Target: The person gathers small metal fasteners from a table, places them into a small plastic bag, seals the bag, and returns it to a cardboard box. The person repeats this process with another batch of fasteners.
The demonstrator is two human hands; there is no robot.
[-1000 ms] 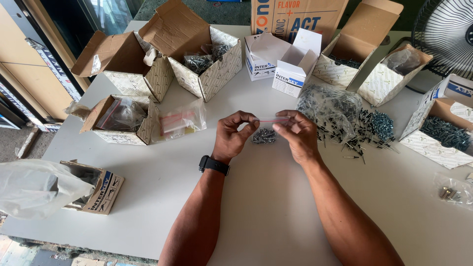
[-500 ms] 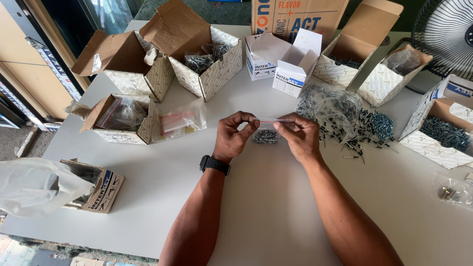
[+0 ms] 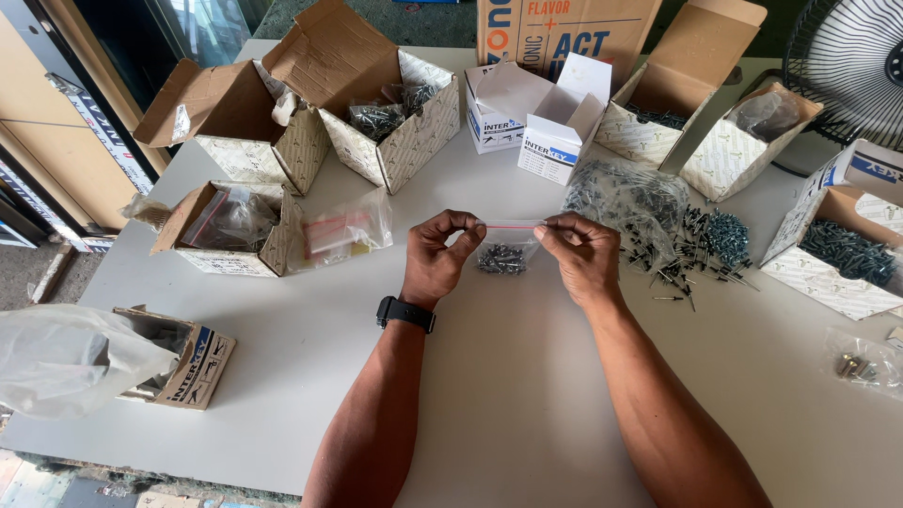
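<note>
Hands, left [image 3: 440, 256] and right [image 3: 581, 254], each grip pinching a screw bag [image 3: 503, 249] over the white table [image 3: 489, 395] (box-crowded).

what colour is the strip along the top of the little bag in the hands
Red, on the clear zip bag of screws pinched between left hand and right hand; head view.

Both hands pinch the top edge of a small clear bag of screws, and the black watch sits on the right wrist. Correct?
Not quite: in the head view the black watch is on the left wrist. Left hand and right hand do pinch the small clear bag of screws.
</note>
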